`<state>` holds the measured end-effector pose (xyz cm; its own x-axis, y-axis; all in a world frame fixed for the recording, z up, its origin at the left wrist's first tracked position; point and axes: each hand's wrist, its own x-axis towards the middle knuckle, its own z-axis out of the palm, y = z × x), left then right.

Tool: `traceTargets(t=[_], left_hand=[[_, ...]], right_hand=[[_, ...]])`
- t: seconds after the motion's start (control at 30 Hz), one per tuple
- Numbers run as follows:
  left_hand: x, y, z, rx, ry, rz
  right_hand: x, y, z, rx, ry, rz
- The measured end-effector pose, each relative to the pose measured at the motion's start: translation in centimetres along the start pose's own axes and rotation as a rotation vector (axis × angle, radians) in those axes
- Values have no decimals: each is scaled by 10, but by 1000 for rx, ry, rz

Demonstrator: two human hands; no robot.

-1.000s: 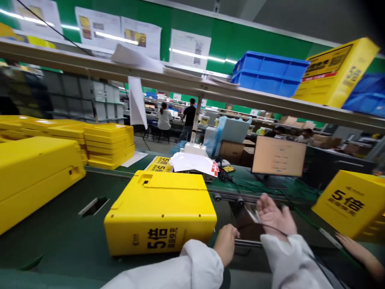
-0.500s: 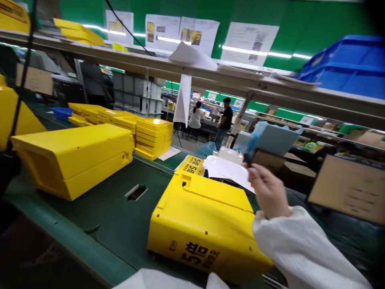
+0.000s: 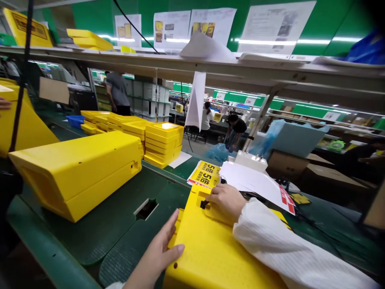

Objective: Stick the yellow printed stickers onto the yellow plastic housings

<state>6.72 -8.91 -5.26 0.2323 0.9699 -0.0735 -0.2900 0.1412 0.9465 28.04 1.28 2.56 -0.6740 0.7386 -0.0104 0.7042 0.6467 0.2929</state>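
Yellow plastic case (image 3: 207,257) lies right under my hands, long axis running near to far on the green bench (image 3: 90,237), its near end cut off by the bottom of the view. My right hand (image 3: 224,202) is on the far end, palm down, fingers curled beside a small black clip (image 3: 204,204); can't tell if they're gripping it. My left hand (image 3: 158,257) is open, fingers spread, touching the case's left edge, and is nearer to me than the right. Can't tell if either hand is bearing weight. White sleeve (image 3: 270,237) on my right arm lies along the case's right side. Just past the far end are printed yellow cards (image 3: 204,174) and loose white sheets (image 3: 255,182). Left on the bench, another yellow case (image 3: 75,172) lies near a slot (image 3: 146,209), stacked yellow trays (image 3: 164,144) behind it. A shelf (image 3: 192,68) runs overhead with papers posted above. Farther off, a co-worker (image 3: 117,90) stands by grey racks; another person's hand (image 3: 4,103) shows at the far left edge.
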Motion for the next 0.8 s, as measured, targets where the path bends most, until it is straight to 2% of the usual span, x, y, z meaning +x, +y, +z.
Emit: traceTargets(t=[0.07,0.13,0.37,0.57,0.7,0.8], left_hand=[[1,-7,1,-239,-119,-112],[0,-11,3,-367,-154,-144],[7,-20,2,-473,-238,-107],[20,-44,-8,-359,-300,41],[37,-68,-20,-191,-254,158],[57,-73,-32,-110,-208,127]], right_hand=[[3,-3,-4,-9,-61,-15],[8,-6,-10,-23,-119,-15],[22,-15,-25,-61,-248,-13],[32,-16,-14,-54,-279,-19],[44,-18,-2,-21,-258,-8],[28,-19,-4,-3,-188,18]])
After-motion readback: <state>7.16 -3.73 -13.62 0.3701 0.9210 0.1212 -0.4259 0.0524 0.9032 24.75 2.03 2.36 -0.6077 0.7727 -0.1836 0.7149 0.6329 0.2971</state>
